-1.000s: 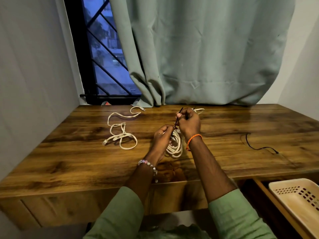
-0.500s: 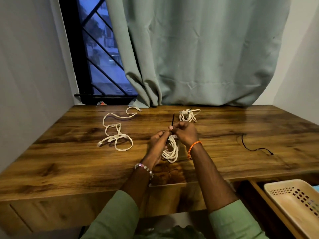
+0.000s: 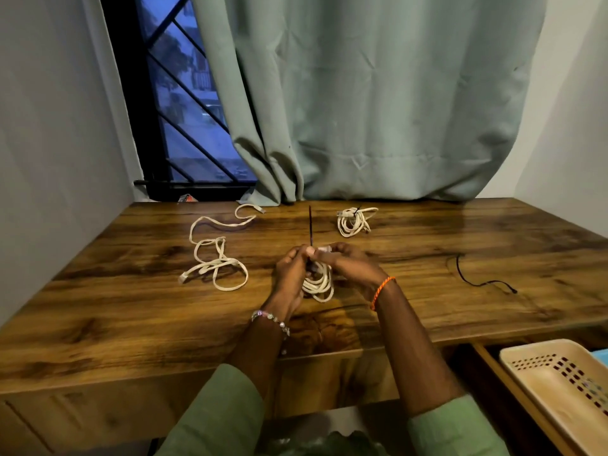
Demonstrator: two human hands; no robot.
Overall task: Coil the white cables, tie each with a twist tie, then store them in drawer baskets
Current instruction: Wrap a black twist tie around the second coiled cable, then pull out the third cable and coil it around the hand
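A coiled white cable (image 3: 318, 284) hangs between my hands above the middle of the wooden desk (image 3: 131, 311). My left hand (image 3: 291, 271) and my right hand (image 3: 348, 263) both pinch its top, where a black twist tie (image 3: 310, 225) sticks straight up. Farther back lies a second coiled white cable (image 3: 353, 222) with a dark tie on it. An uncoiled flat white cable (image 3: 214, 255) sprawls on the desk to the left. A loose black twist tie (image 3: 477, 278) lies to the right.
An open drawer at the lower right holds a beige perforated basket (image 3: 559, 380). A green curtain (image 3: 362, 93) hangs behind the desk, beside a barred window (image 3: 184, 110). Walls close in on the left and the right.
Both hands came down and toward me with the coil. The tied coil at the back, hidden behind my right hand before, now shows. The tie end stands upright.
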